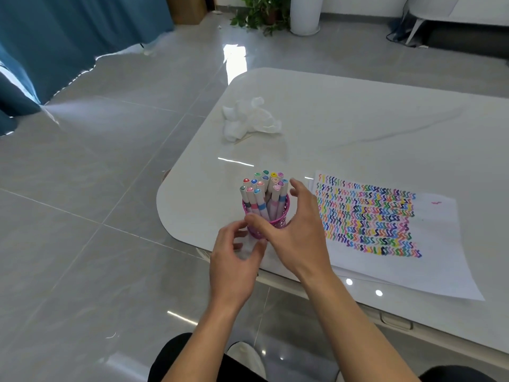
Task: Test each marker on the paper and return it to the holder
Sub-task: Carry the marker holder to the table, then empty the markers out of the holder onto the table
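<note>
— Where do we find the holder (254, 233)?

— We see it upright at the near left corner of the white table (358, 119). It is a pink mesh cup, packed with markers (263, 194) standing cap up, the caps in many colours.

— And the hands?

— The left hand (234, 260) is at the holder's base on the near left side, its fingers curled round the lower wall, so we read it as gripping the cup. The right hand (297, 232) is spread wide: the thumb lies across the holder's near rim, and the straight fingers reach round the right side, just beside the markers. We cannot tell whether those fingertips touch them.

— What lies beyond?

— Just right of the holder we see the paper (438, 238), a white sheet lying flat, with further sheet edges showing beneath it. Rows of small coloured squiggles (369, 216) fill its left part. Farther back on the table, well apart from the cup, sits a crumpled white tissue (249, 118).

— And off the table?

— To the left we see a glossy grey tiled floor (96, 188), a blue curtain (55, 37) at far left, and a green plant (261, 12) at the far end.
</note>
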